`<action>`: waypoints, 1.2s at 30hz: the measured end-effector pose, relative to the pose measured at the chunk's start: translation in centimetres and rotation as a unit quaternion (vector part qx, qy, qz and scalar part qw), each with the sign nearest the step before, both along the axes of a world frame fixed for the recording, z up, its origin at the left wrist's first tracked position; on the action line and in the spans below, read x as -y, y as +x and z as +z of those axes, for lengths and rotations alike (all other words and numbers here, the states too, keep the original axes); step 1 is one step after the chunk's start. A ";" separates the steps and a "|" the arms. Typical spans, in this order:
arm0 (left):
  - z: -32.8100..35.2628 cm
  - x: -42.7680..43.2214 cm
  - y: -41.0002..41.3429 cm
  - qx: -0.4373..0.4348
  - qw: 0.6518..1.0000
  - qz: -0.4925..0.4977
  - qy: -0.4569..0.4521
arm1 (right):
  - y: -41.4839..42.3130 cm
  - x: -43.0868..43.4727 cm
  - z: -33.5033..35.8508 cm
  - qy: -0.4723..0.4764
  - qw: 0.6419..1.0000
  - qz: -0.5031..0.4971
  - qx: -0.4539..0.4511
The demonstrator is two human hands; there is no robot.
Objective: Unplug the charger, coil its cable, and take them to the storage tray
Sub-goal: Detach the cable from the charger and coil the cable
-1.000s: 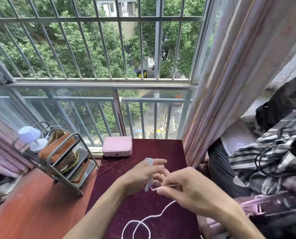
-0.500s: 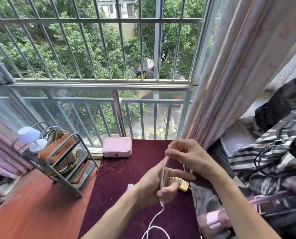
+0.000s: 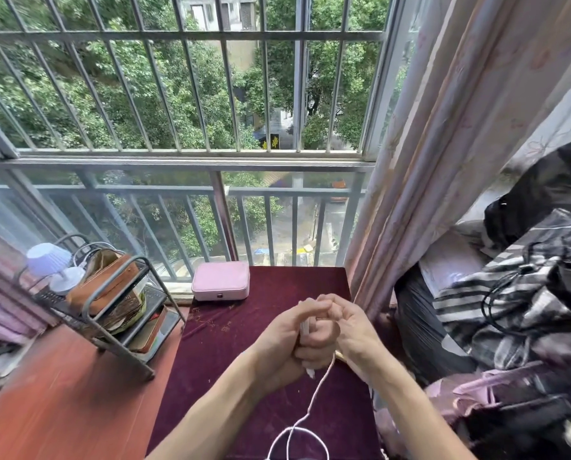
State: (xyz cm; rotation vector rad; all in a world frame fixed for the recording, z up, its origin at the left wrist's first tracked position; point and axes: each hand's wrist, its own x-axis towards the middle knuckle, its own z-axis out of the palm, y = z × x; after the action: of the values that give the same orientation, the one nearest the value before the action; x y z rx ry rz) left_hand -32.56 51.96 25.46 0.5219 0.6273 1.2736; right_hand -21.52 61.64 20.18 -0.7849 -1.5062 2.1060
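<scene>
- Big picture: a maroon-clothed table [image 3: 244,343] at the barred window, a wire rack [image 3: 111,313] off to the left, likely the storage tray, though that's a guess.
- Both hands meet over the table's middle, pressed together; the left hand [image 3: 284,340] is wrapped round a white bundle, the right hand [image 3: 350,327] curled against it.
- The cable [image 3: 320,383] drops from under the fists straight toward the person and loops at the lower edge.
- So the slack lies below the hands, running near to far; the right hand looks closer to it.
- Charger itself: hidden, can't tell.
</scene>
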 end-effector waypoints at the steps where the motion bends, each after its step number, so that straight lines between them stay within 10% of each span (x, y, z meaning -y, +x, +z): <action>1: 0.1 -0.1 0.0 0.003 1.000 0.008 0.002 | 0.0 0.7 -0.4 0.001 1.000 -0.008 0.003; 11: -0.6 -2.1 -3.2 -0.081 0.985 0.141 -0.052 | 1.7 5.0 -3.4 0.178 0.975 0.041 0.126; 23: -3.8 -0.9 -5.6 -0.241 0.963 0.061 -0.108 | 4.6 3.0 6.2 0.493 0.827 0.139 0.230; 29: -2.8 0.6 -2.8 -0.349 0.933 -0.078 -0.030 | 3.3 -1.0 10.1 0.426 0.891 0.127 0.092; 36: -1.3 0.7 -0.2 -0.164 0.978 -0.113 -0.054 | 1.3 -4.1 8.3 0.340 0.935 0.095 0.045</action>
State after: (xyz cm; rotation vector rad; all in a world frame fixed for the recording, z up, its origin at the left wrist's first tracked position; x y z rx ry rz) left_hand -32.76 51.31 24.21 0.7003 0.8816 0.9397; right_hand -20.19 65.71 28.45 -0.4867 -2.2423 1.4899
